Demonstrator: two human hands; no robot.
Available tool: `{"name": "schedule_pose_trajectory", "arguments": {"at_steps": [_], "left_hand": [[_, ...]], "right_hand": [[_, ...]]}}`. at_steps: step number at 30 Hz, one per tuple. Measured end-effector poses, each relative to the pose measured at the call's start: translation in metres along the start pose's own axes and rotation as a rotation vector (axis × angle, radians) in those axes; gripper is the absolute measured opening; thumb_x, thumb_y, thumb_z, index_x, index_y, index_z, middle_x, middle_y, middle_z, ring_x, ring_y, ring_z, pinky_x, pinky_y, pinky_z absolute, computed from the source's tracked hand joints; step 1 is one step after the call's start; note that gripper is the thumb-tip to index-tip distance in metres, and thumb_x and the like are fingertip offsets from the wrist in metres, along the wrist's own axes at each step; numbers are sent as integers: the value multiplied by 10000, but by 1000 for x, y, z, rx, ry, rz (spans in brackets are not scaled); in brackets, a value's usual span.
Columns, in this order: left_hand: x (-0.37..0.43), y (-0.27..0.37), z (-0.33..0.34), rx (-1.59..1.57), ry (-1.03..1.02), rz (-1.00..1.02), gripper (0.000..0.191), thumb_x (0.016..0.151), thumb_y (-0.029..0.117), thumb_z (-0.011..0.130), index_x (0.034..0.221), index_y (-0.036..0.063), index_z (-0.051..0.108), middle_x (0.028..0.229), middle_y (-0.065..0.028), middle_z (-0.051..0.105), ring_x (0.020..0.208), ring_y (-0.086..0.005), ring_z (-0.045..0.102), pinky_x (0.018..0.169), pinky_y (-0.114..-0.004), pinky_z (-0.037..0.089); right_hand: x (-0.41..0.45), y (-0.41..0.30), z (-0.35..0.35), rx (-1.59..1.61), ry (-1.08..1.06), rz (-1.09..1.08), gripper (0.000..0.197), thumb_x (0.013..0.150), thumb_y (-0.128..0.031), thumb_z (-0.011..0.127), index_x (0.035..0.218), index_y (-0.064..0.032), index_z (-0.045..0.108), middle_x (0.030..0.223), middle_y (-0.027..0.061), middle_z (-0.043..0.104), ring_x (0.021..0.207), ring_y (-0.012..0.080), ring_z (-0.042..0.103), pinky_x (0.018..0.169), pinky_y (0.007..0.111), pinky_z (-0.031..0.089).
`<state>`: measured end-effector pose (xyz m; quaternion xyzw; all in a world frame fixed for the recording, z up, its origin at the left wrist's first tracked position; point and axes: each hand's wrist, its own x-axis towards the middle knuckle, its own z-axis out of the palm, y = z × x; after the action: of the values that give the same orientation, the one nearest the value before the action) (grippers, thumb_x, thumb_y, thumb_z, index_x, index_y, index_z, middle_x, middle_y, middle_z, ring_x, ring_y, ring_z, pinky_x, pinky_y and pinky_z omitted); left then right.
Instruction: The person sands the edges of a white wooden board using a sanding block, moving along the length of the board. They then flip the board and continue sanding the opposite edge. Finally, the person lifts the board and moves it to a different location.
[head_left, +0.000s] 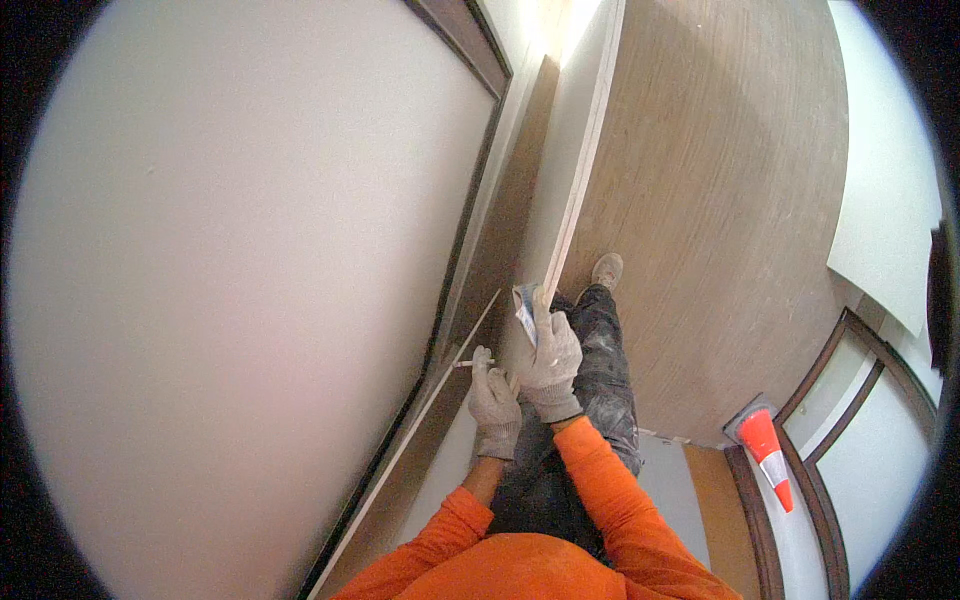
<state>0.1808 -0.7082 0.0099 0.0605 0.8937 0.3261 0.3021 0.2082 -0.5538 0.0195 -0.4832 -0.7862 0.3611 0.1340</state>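
Both my hands wear pale knit work gloves. My right hand (553, 358) grips a small flat tool or packet (526, 311) with a whitish and blue face, too unclear to name. It is at the near end of a long white panel (576, 172) standing on edge. My left hand (493, 401), lower and to the left, holds a short thin white stick-like item (474, 364) between its fingers. Beside that hand a long thin pale strip (420, 416) runs slantwise along the base of the wall.
A large white wall panel (262, 262) with dark trim fills the left. Wood-look flooring (712, 187) lies to the right. An orange traffic cone (763, 450) stands near dark-framed panels (832, 427) at lower right. A white sheet (885, 172) is at the right edge.
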Motion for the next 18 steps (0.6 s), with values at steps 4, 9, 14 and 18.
{"name": "schedule_pose_trajectory", "arguments": {"at_steps": [4,9,14,18], "left_hand": [[15,18,12,-57,15,-27,520,1162,128,471,1648,-50,524,1608,-262,637,1476,-383,630,1197,-441,524],[18,17,20,-51,74,36,491,1170,112,469,1617,-71,556,1605,-252,640,1483,-367,622,1208,-429,517],[21,19,15,-72,59,-10,511,1168,124,470,1636,-72,529,1621,-266,622,1513,-370,600,1246,-442,484],[18,7,12,-47,20,-19,522,1171,130,466,1651,-70,510,1626,-271,617,1523,-367,591,1269,-437,458]], "right_hand": [[101,24,-1,-54,114,-87,698,994,-152,738,1672,-92,587,1094,177,730,900,342,722,751,450,588],[264,42,-24,-182,358,-110,618,1066,-195,734,1654,-68,588,972,125,681,785,299,703,652,462,570],[196,32,4,-254,481,-182,656,1057,-162,733,1681,-60,559,1005,124,694,750,299,679,654,447,566],[36,3,7,49,95,1,635,1048,-120,688,1668,-65,563,1060,186,701,806,375,709,711,487,579]]}}
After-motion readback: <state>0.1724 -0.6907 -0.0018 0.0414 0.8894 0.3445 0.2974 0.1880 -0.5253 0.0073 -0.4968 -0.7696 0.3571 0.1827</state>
